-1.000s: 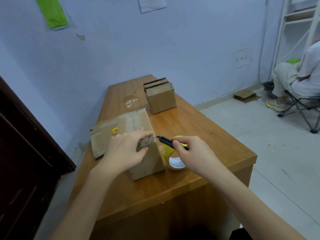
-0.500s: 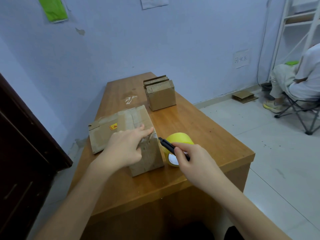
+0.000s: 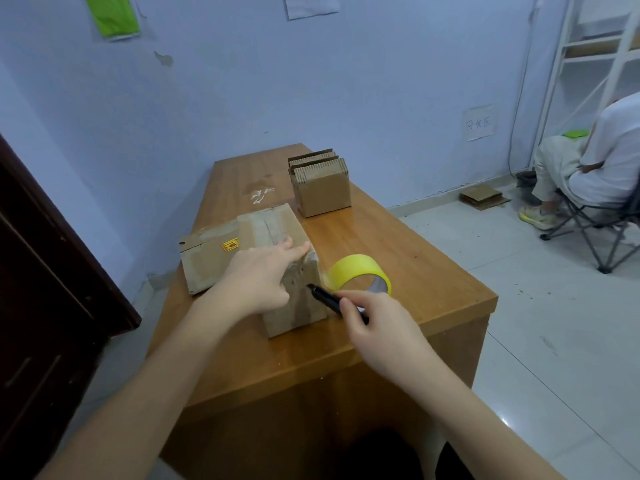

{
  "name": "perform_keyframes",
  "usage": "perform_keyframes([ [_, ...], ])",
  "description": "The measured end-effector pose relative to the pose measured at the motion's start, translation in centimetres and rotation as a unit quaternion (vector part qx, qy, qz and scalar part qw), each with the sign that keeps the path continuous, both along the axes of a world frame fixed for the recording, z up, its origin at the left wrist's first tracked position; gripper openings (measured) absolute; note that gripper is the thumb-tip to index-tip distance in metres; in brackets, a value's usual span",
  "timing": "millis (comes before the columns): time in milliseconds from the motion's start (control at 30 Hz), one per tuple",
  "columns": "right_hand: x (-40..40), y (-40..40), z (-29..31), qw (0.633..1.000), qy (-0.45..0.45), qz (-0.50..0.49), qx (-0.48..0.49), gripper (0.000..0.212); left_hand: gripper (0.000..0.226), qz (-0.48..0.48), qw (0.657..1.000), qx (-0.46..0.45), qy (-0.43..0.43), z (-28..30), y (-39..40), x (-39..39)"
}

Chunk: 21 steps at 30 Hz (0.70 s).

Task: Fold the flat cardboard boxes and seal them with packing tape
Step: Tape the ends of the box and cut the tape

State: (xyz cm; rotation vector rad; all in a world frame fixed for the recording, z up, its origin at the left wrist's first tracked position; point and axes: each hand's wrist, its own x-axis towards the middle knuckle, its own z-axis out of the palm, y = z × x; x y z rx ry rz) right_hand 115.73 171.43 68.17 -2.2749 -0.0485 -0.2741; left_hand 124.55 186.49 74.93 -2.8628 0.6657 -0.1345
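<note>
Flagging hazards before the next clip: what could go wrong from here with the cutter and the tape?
1. The slim black cutter in the right hand points at the taped brown cardboard box near the left hand; a slip could nick the fingers.
2. The yellow packing-tape roll stands on edge near the wooden table's edge; a nudge could roll it off.

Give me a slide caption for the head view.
Left hand steadies a taped box while right hand brings a black cutter to its edge.
</note>
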Motion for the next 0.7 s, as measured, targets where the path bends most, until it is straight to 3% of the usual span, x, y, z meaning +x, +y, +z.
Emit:
perform_keyframes([
  [100, -0.7, -0.3, 0.4, 1.0, 0.023, 0.008, -0.004, 0.032, 0.078, -0.01, 1.0, -0.015, 0.001, 0.0, 0.2, 0.3],
  [333, 0.0, -2.5, 3.1, 0.982, -0.025, -0.039, 0.181, 0.031, 0.067, -0.009, 0.999, -0.045, -0.005, -0.5, 0.3, 0.5],
  [700, 2.8, -4.0, 3.1, 0.944, -0.043, -0.11, 0.309, 0.017, 0.069, -0.015, 0.996, -0.083, 0.005, -0.8, 0.6, 0.7],
])
